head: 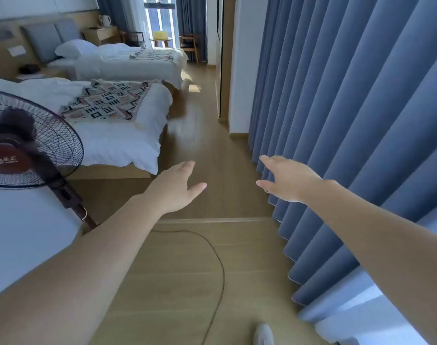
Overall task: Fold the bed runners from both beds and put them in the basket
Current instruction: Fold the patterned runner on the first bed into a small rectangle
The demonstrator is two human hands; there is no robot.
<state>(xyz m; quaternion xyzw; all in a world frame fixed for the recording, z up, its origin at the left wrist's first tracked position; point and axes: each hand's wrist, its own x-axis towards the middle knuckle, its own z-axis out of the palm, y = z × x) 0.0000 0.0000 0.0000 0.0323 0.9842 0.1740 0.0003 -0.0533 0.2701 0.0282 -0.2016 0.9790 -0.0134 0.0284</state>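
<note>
Standing fan is being seen at left, blue curtain hanging right, black cable lying across wooden floor.

two beds stand at left, near bed before far bed, a runner across each foot end; fan nearest, curtain at right.
</note>
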